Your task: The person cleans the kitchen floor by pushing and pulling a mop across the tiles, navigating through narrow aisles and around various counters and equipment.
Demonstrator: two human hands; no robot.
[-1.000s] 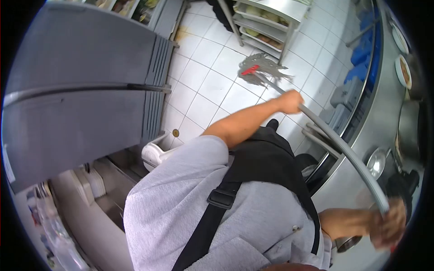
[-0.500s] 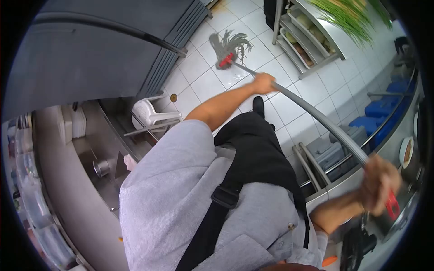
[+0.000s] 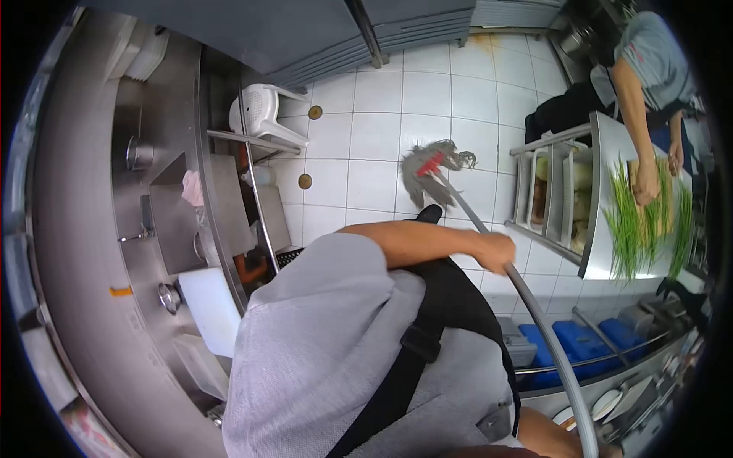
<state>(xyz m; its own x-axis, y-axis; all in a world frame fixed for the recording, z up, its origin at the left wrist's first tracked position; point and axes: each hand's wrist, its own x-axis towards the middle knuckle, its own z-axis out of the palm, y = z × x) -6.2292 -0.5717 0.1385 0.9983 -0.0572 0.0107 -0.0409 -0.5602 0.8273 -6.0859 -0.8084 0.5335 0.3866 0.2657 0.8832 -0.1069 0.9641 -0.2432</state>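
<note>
My left hand (image 3: 495,252) is closed around the middle of the grey handle of a mop (image 3: 538,313). The handle slants from the floor up to the bottom right edge of the view. At its far end, a red clamp (image 3: 432,163) holds the grey string mop head (image 3: 418,182), which lies spread on the white tiles just beyond my shoe (image 3: 430,214). Little of my right hand (image 3: 608,450) shows beside the upper handle at the bottom edge; its fingers are cut off.
At the right, a co-worker (image 3: 649,69) has both hands over long green stalks (image 3: 630,221) on a steel table (image 3: 599,183). Blue bins (image 3: 576,347) stand below it. A white plastic stool (image 3: 259,111) and a steel sink counter (image 3: 84,221) are at the left; dark grey cabinets (image 3: 290,38) line the back.
The view has turned, bringing the co-worker and more of the counter into sight. The mop head has shifted across the tiles. My right hand has dropped mostly out of the bottom edge.
</note>
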